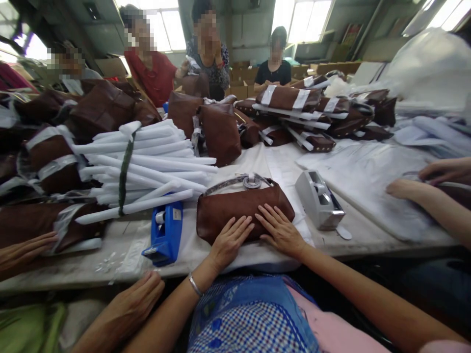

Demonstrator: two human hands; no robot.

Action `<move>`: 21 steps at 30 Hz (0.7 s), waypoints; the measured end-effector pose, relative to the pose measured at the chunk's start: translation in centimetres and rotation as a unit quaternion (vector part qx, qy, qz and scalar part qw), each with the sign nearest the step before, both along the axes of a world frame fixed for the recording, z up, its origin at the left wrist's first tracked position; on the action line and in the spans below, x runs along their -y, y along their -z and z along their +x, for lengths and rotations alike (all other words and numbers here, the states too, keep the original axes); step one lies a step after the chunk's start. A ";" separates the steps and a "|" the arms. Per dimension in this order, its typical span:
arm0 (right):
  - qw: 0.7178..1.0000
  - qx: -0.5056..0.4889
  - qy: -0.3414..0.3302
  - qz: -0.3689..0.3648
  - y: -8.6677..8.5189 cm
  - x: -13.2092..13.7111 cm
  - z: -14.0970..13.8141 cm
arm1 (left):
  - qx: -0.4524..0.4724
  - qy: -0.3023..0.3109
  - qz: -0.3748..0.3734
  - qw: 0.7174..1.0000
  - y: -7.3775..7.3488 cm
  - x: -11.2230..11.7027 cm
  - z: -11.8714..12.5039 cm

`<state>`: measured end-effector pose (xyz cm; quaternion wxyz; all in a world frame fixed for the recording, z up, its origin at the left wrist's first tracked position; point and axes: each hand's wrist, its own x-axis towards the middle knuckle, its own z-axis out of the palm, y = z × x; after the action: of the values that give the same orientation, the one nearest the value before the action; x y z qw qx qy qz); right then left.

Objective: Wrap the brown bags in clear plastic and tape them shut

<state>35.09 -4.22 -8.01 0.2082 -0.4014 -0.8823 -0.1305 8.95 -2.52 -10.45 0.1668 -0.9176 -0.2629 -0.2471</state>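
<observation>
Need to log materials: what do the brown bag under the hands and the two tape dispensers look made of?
Brown bag: leather or faux leather, matte with soft creases; which one is unclear. Blue tape dispenser: glossy moulded plastic. Grey tape dispenser: smooth plastic, likely. Left hand and right hand rest flat on the bag.

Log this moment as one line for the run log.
left hand flat on brown bag | right hand flat on same bag | blue tape dispenser left of bag | grey tape dispenser right

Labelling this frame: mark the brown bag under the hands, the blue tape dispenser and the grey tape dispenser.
brown bag [221, 211], head view, front panel.
blue tape dispenser [164, 234], head view, top of body.
grey tape dispenser [319, 200], head view, side wall.
</observation>
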 end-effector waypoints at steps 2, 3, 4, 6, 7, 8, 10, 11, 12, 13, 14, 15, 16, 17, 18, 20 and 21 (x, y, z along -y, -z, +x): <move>0.998 -0.057 -0.014 -0.012 0.5 2.0 0.6 | 0.000 -0.013 -0.019 1.000 -0.2 0.3 0.2; 0.994 -0.101 -0.020 -0.022 0.7 3.1 0.8 | 0.000 -0.017 -0.026 1.000 -0.3 0.5 0.3; 0.987 -0.155 -0.019 -0.039 0.9 4.3 0.9 | 0.001 -0.018 -0.033 0.999 -0.4 0.6 0.3; 0.953 -0.284 0.026 -0.100 1.2 6.6 0.7 | 0.003 -0.017 -0.043 0.999 -0.5 0.7 0.4; 0.919 -0.357 0.068 -0.154 1.3 7.5 0.5 | 0.005 -0.016 -0.047 0.999 -0.5 0.7 0.4; 0.866 -0.434 0.112 -0.221 1.3 8.2 0.2 | 0.006 -0.015 -0.048 0.999 -0.5 0.7 0.5; 0.710 -0.584 0.169 -0.355 1.3 8.7 -0.6 | 0.012 -0.013 -0.040 0.999 -0.4 0.7 0.5; 0.624 -0.648 0.168 -0.403 1.2 8.7 -1.0 | 0.014 -0.012 -0.035 0.999 -0.3 0.6 0.5; 0.548 -0.699 0.156 -0.432 1.2 8.4 -1.4 | 0.017 -0.011 -0.030 0.999 -0.3 0.6 0.5; 0.490 -0.738 0.138 -0.443 1.2 8.0 -1.7 | 0.020 -0.010 -0.027 0.999 -0.2 0.6 0.6; 0.455 -0.764 0.121 -0.440 1.4 7.5 -1.9 | 0.024 -0.009 -0.024 0.999 -0.2 0.6 0.6; 0.438 -0.780 0.110 -0.433 1.6 7.0 -2.1 | 0.027 -0.008 -0.023 0.999 -0.3 0.6 0.6; 0.431 -0.789 0.105 -0.424 2.0 6.5 -2.2 | 0.030 -0.007 -0.022 0.999 -0.3 0.6 0.6; 0.431 -0.794 0.103 -0.416 2.4 6.0 -2.3 | 0.034 -0.007 -0.022 0.999 -0.4 0.6 0.7; 0.432 -0.797 0.103 -0.408 2.9 5.5 -2.4 | 0.040 -0.008 -0.024 0.999 -0.5 0.6 0.7; 0.443 -0.797 0.094 -0.399 3.7 4.7 -2.6 | 0.052 -0.010 -0.032 0.998 -0.7 0.6 0.7; 0.453 -0.793 0.085 -0.398 3.8 4.3 -2.7 | 0.058 -0.010 -0.036 0.998 -0.7 0.5 0.7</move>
<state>32.41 -8.56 -11.84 0.6232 -0.4430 -0.2524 0.5930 9.61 -3.05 -9.73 0.1205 -0.9044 -0.2900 -0.2888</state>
